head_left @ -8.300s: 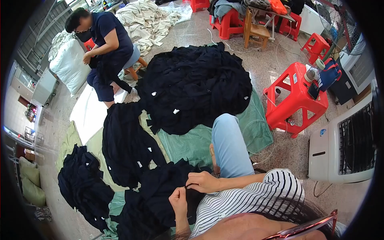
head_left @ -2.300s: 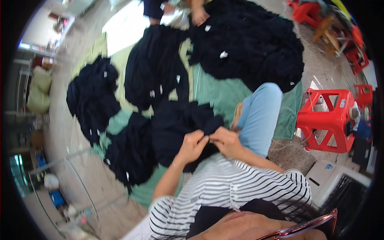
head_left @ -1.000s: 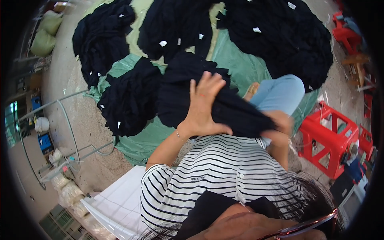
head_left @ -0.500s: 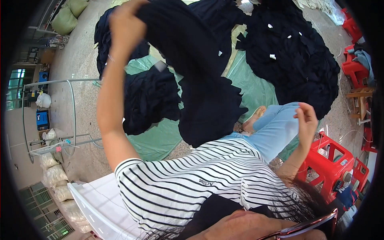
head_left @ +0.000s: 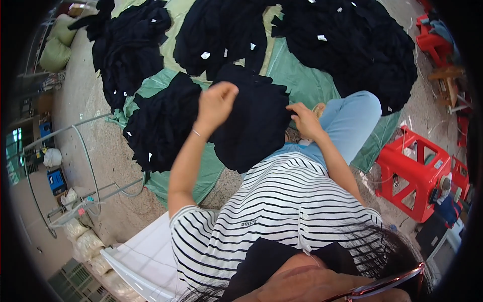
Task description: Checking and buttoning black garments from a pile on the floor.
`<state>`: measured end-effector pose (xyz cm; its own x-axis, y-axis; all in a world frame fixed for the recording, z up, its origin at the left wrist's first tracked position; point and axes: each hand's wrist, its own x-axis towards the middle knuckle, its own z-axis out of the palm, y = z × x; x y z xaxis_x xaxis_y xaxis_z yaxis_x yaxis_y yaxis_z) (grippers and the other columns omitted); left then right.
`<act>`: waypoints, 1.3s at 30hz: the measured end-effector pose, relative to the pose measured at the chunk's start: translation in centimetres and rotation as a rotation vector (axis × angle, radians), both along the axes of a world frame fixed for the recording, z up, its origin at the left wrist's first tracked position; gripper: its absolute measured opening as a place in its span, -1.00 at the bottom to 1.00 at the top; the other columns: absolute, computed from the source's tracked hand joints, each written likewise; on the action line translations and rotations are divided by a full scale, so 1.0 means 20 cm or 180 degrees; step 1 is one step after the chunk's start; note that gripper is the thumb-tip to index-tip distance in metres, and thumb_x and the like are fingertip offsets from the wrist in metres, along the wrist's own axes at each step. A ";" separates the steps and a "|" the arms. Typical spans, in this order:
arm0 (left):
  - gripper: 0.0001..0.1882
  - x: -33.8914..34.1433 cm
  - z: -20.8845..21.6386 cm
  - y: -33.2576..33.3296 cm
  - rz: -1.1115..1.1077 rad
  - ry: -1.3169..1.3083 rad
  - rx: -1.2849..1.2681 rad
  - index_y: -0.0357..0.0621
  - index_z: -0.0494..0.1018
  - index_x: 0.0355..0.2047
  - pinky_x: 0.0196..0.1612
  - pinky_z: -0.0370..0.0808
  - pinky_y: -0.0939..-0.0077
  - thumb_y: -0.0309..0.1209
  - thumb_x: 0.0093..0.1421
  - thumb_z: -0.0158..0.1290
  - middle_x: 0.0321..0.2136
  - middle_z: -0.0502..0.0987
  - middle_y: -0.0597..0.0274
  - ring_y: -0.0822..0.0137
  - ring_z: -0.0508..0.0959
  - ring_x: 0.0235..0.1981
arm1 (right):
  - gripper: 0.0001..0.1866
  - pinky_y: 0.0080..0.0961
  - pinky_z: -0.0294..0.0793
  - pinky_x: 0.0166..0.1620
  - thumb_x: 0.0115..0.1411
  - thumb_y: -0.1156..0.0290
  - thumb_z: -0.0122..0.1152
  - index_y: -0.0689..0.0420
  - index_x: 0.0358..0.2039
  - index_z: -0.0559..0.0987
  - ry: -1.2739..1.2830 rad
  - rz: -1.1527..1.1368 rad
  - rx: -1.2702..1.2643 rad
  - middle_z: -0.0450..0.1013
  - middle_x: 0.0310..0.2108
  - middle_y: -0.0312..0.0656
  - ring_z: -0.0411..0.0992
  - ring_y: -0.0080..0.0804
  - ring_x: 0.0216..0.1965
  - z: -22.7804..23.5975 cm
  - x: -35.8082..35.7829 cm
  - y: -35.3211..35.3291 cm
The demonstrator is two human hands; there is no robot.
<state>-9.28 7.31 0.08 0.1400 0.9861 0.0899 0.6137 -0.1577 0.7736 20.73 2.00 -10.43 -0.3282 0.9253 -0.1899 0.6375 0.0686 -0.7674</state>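
A dark navy cloth piece (head_left: pixel 251 121) with jagged edges lies spread in front of my lap, over my left leg. My left hand (head_left: pixel 217 105) is above its left part, fingers curled in and thumb side up; whether anything is pinched in them is hidden. At the cloth's right edge is my right hand (head_left: pixel 305 120), its fingers loosely apart and the index fingertip at the jagged border. A heap of the same dark cloth (head_left: pixel 163 118) lies to the left, close to my left forearm.
Larger dark cloth piles with small white tags, among them one at the far right (head_left: pixel 352 55), rest on a green sheet (head_left: pixel 302 75). A red plastic stool (head_left: pixel 415 171) stands at my right. On the left are a grey metal frame (head_left: pixel 83 151) and a white container (head_left: pixel 146 256).
My left hand has come down from high up, and the raised cloth now lies lower, spread out. My right hand has moved left from above my knee to the cloth's edge.
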 end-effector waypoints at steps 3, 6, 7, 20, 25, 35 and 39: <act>-0.92 0.19 -0.11 -0.24 0.0037 0.0422 0.0020 -0.24 0.58 -0.35 -0.40 0.50 0.52 -0.49 0.18 0.15 -0.45 0.61 0.13 0.27 0.60 -0.49 | -0.56 -0.20 0.43 -0.01 0.06 0.66 0.09 0.04 -0.02 0.50 -0.0239 -0.0287 0.0451 0.42 -0.03 -0.19 0.41 -0.08 0.00 -0.12 -0.06 0.05; -0.76 0.23 -0.11 -0.29 0.0288 0.0711 0.0647 -0.19 0.54 -0.19 -0.10 0.44 0.29 -0.36 0.16 0.17 -0.07 0.52 0.10 0.05 0.49 -0.08 | -0.59 -0.14 0.41 0.00 0.00 0.69 0.07 0.08 -0.11 0.52 -0.0927 -0.0007 0.0278 0.45 -0.08 -0.20 0.39 -0.11 0.02 -0.18 -0.08 0.10; -0.69 0.23 -0.10 -0.28 0.0425 0.0973 0.0617 -0.18 0.51 -0.12 -0.04 0.41 0.24 -0.34 0.15 0.18 -0.02 0.49 0.09 0.04 0.46 -0.04 | -0.59 -0.14 0.41 0.00 0.00 0.69 0.07 0.08 -0.11 0.52 -0.0830 -0.0051 0.0429 0.45 -0.08 -0.20 0.39 -0.11 0.02 -0.18 -0.07 0.12; -0.21 0.42 -0.09 -0.62 -0.0170 0.1116 0.0801 -0.02 0.39 0.15 0.30 0.01 -0.24 -0.41 -0.20 0.35 0.33 0.13 -0.06 -0.06 0.07 0.38 | -0.77 -0.34 0.43 0.13 0.18 0.82 -0.07 0.28 -0.19 0.37 0.1672 -0.1811 0.3080 0.48 -0.02 0.18 0.46 -0.08 0.07 0.77 0.35 0.07; -0.87 0.09 0.19 -0.65 0.0180 -0.0836 -0.2210 -0.33 0.49 -0.38 -0.49 0.35 0.54 -0.62 0.00 0.11 -0.62 0.52 0.15 0.56 0.41 -0.56 | -0.92 -0.52 0.50 -0.07 0.30 0.66 0.00 0.28 -0.23 0.32 0.2218 -0.1849 0.3458 0.51 -0.23 0.18 0.53 -0.27 -0.20 0.96 0.42 0.03; -0.81 -0.31 0.43 -0.24 0.0791 -0.0634 -0.0819 -0.34 0.48 -0.27 -0.16 0.38 0.62 -0.42 0.25 0.12 -0.39 0.53 0.31 0.55 0.46 -0.31 | -0.89 -0.70 0.26 -0.44 0.23 0.52 0.24 0.19 -0.35 0.45 0.1831 -0.2324 0.1371 0.35 -0.52 -0.38 0.25 -0.70 -0.52 0.57 0.17 0.25; -0.86 -0.17 0.08 -0.22 0.0959 0.1499 0.0738 -0.21 0.50 -0.29 -0.11 0.48 0.28 -0.44 0.16 0.16 -0.29 0.55 0.10 0.04 0.53 -0.20 | -0.79 -0.22 0.44 -0.12 0.10 0.42 0.26 0.12 -0.23 0.52 -0.0147 -0.1549 0.0838 0.45 -0.18 -0.09 0.45 -0.04 -0.14 0.22 0.14 0.18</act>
<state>-12.67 2.97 1.63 -0.0655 0.9506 0.3034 0.9257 -0.0557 0.3741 23.52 5.58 -6.10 0.1522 0.9863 0.0642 0.6762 -0.0565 -0.7346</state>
